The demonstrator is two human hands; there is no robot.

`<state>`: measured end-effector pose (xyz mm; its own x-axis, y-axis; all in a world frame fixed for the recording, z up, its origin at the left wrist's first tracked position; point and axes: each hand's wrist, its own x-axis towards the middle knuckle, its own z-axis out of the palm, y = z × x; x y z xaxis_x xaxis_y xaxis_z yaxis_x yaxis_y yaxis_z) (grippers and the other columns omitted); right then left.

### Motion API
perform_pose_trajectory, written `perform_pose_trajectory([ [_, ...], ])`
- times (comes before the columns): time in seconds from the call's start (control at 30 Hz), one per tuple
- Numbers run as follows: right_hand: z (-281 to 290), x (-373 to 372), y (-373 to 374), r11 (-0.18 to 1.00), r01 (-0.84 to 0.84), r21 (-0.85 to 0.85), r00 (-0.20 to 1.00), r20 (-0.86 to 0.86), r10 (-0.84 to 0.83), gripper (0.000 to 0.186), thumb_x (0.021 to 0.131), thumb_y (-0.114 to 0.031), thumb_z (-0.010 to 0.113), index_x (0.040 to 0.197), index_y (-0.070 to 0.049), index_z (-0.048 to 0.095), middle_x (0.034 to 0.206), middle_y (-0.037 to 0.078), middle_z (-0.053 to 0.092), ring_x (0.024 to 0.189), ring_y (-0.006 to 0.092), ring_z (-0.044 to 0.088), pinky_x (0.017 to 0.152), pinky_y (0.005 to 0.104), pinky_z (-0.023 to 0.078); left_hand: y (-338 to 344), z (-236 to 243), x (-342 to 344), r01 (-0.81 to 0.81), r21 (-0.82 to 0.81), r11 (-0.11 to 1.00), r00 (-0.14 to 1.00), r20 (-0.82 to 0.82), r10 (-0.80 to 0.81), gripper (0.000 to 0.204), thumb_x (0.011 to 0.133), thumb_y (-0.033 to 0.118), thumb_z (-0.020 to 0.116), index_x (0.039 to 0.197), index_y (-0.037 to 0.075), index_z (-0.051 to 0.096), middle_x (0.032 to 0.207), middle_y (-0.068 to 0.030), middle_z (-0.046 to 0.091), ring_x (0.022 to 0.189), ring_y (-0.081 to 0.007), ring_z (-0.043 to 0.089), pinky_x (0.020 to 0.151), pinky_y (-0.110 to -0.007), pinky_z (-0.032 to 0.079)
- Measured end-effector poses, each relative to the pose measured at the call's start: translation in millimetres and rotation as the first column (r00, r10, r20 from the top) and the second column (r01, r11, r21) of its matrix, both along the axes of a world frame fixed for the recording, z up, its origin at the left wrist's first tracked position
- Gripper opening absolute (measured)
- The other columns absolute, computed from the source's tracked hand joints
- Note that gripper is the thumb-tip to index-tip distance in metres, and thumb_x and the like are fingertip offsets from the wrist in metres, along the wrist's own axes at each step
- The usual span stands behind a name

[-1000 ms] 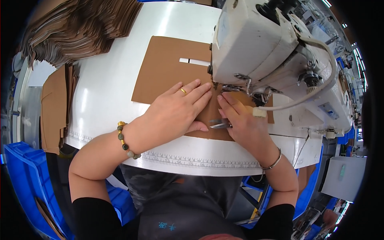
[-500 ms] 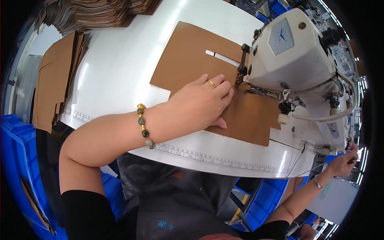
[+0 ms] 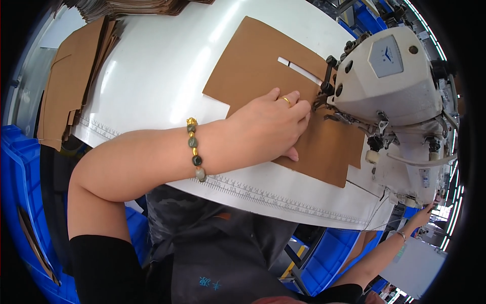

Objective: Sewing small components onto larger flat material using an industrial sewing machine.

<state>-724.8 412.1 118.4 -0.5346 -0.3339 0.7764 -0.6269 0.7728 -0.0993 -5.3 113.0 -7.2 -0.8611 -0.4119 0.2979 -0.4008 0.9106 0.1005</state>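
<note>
Left hand (image 3: 268, 129) lies palm down on a flat tan sheet of stiff, matte material (image 3: 263, 71), paper or leather-like, I cannot tell which. Fingers flat and together, pressing rather than gripping; nothing enclosed in the hand. Fingertips sit just beside the needle area of the cream-white industrial sewing machine (image 3: 392, 86). Gold ring (image 3: 286, 100) on one finger; bracelet of dark green and gold beads (image 3: 194, 150) on the wrist.

The tan sheet lies in the middle of the table, running under the machine head at right. It has straight cut edges, a stepped corner on the left and a narrow slot (image 3: 299, 70) showing white through it, far side of the hand.

White smooth glossy work table (image 3: 152, 76), with a printed ruler strip (image 3: 283, 195) along the near edge.

Right hand (image 3: 434, 206) reaches well off to the right, past the near side of the machine, small at the picture's rim; whether it holds anything I cannot tell. Thin bracelet on its wrist.

Far left: a loose stack of similar tan cut pieces (image 3: 71, 81) hangs over the table edge. More layered pieces in a heap (image 3: 136, 6) at the far rim.

Blue plastic crate (image 3: 23, 202) at near left, holding a brown piece on edge. Another blue bin (image 3: 324, 258) under the table at right; contents not visible.
</note>
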Motion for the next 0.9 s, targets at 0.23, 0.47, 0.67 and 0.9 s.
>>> perform_pose_trajectory([
  [0.23, -17.8, 21.2, -4.5, 0.995, -0.022, -0.102, 0.999, 0.023, 0.025, 0.062, 0.106, -0.05, 0.048, 0.13, 0.004, 0.065, 0.125, 0.026, 0.069, 0.113, 0.0418, 0.066, 0.095, 0.0446, 0.05, -0.7, 0.9, -1.1, 0.007, 0.011, 1.0, 1.0, 0.004, -0.007, 0.077, 0.084, 0.052, 0.07, 0.133, -0.006, 0.059, 0.119, -0.0099, 0.057, 0.125, -0.0233, 0.053, 0.108, -0.039, 0.048],
  [0.47, -19.8, 26.0, -6.7, 0.988, 0.012, -0.155, 0.994, 0.111, 0.006, 0.063, 0.107, -0.05, 0.047, 0.135, 0.005, 0.061, 0.131, 0.025, 0.066, 0.118, 0.0418, 0.063, 0.097, 0.0435, 0.048, -1.0, 0.6, -0.7, 0.012, 0.023, 1.0, 1.0, -0.015, -0.012, 0.076, 0.085, 0.051, 0.07, 0.133, -0.006, 0.058, 0.119, -0.01, 0.057, 0.125, -0.0236, 0.053, 0.108, -0.04, 0.048],
  [0.67, -33.6, 36.9, -4.6, 0.98, -0.014, -0.198, 0.995, 0.098, 0.034, 0.063, 0.107, -0.05, 0.047, 0.132, 0.007, 0.062, 0.131, 0.025, 0.066, 0.118, 0.0403, 0.064, 0.097, 0.042, 0.048, -0.8, 1.3, -4.1, 0.022, 0.03, 0.999, 1.0, -0.023, -0.021, 0.076, 0.083, 0.05, 0.072, 0.132, -0.006, 0.059, 0.119, -0.0097, 0.057, 0.124, -0.0234, 0.054, 0.107, -0.04, 0.049],
  [0.9, -32.3, -26.5, 23.5, 0.995, -0.103, 0.012, 0.974, -0.2, 0.103, 0.043, 0.107, -0.031, 0.047, 0.136, -0.003, 0.063, 0.13, 0.026, 0.065, 0.114, 0.0421, 0.064, 0.094, 0.0458, 0.05, -3.3, 0.2, 5.1, 0.028, 0.03, 0.999, 0.997, -0.068, -0.026, 0.074, 0.084, 0.049, 0.072, 0.132, -0.006, 0.06, 0.117, -0.0091, 0.057, 0.123, -0.0221, 0.054, 0.105, -0.038, 0.049],
])
